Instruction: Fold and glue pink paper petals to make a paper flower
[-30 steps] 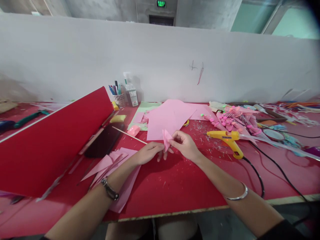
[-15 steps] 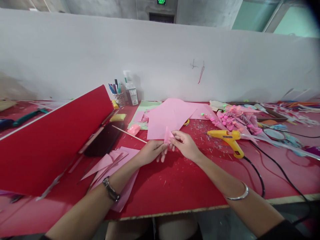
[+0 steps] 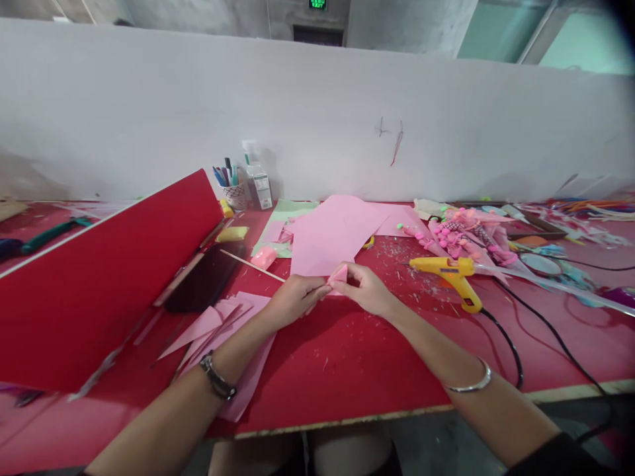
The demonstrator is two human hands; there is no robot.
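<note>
A small folded piece of pink paper [image 3: 338, 276] is pinched between my two hands, above the red table. My left hand [image 3: 299, 296] has its fingers closed on the paper's lower left end. My right hand [image 3: 364, 289] grips its right side between thumb and fingers. Just behind them lie large pink paper sheets [image 3: 322, 231]. Below my left forearm is a stack of cut pink paper pieces [image 3: 213, 327]. A thin stick [image 3: 252, 265] points toward my left hand. To the right of my right hand rests a yellow glue gun [image 3: 449, 271].
A red board [image 3: 114, 284] leans on the left beside a dark flat object [image 3: 203, 281]. A pen cup [image 3: 233, 194] and clear bottle [image 3: 258, 182] stand by the white partition. Pink beaded decorations [image 3: 461, 231] lie at the right, and the glue gun's black cord [image 3: 513, 350] trails forward.
The folded paper has turned from upright to tilted rightward between my fingers. My left fingers have curled in closer, and both hands remain at about the same place.
</note>
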